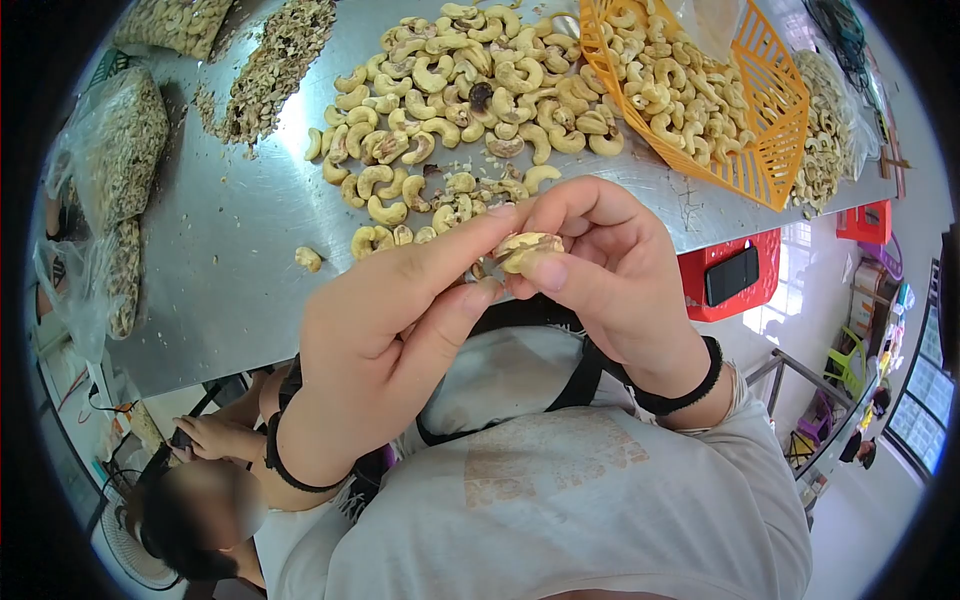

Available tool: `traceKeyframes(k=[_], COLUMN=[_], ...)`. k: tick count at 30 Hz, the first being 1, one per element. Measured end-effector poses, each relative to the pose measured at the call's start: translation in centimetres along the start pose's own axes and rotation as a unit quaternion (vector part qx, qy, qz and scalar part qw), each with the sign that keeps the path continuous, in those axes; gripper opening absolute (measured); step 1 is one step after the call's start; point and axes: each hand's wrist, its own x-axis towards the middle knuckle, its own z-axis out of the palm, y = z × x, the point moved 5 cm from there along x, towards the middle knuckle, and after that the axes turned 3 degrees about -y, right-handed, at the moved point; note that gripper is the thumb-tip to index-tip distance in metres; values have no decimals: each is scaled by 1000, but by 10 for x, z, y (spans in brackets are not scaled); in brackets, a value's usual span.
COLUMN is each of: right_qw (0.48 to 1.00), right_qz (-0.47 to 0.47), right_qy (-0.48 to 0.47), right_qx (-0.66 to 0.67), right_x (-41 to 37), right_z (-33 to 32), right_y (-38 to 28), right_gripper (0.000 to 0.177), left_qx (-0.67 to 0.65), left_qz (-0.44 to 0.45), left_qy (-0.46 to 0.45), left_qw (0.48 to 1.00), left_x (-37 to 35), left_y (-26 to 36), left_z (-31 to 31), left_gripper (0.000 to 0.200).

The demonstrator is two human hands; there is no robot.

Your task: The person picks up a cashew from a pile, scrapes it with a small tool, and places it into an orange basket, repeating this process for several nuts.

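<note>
Upper centre: heap of nuts (500, 85) on table (235, 310), beside orange basket (790, 130). Upper left: brown scraps (277, 75). Centre: nut (530, 252) pinched in right hand (618, 270); close against nut, left hand (375, 300), loosely curled, hold unclear.

Black phone (732, 276) lying flat on a red stool (771, 283), right of the tabletop edge. Farther right — second red stool (866, 222), bright green chair (850, 354), dark-framed window (922, 400). Lower left — a seated person (185, 515), small dark object (180, 438) in hand, white fan (122, 545) just beside.
</note>
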Motion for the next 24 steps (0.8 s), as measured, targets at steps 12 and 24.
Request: traceKeyframes(k=[12,24], right_qw=[998,995], right_qz=[-14,-47], right_qy=[18,10], right_qx=[-66,-88], right_x=[-3,-2], right_z=[-1,5], right_y=[0,-6], right_gripper=[16,19], left_qx=[134,43], left_qz=[59,29], left_qy=[-9,-6], left_qw=[989,999], left_x=[1,3], left_y=[8,12], left_z=[-2,-4], left_gripper=[28,33])
